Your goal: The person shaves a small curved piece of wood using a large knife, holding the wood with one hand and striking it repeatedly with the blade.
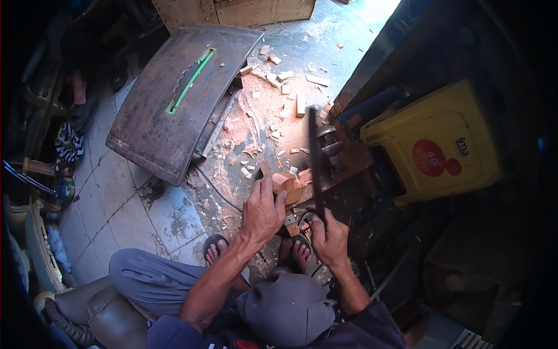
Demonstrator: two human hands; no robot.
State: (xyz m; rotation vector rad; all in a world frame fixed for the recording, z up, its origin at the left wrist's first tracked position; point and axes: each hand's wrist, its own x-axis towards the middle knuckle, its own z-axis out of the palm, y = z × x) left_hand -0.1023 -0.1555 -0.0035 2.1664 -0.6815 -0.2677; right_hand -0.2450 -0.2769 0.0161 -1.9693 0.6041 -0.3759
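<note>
My left hand (264, 212) is closed on a small wooden piece (265, 169) whose end sticks up past the fingertips. In my right hand (329, 237) is the lower end of a long, narrow dark bar (315, 154), held nearly upright; its exact kind is hard to tell against the dark background. Between the hands and just beyond them lies a reddish wooden block (286, 192). Below it, a smaller wood piece with a metal part (291, 225) shows near my feet.
A rusty saw table (157, 102) with a green-edged blade slot (192, 81) stands at the left. Sawdust and wood offcuts (285, 75) litter the floor ahead. A yellow plastic panel (433, 142) leans at the right. A dark cable (215, 185) runs from the saw table.
</note>
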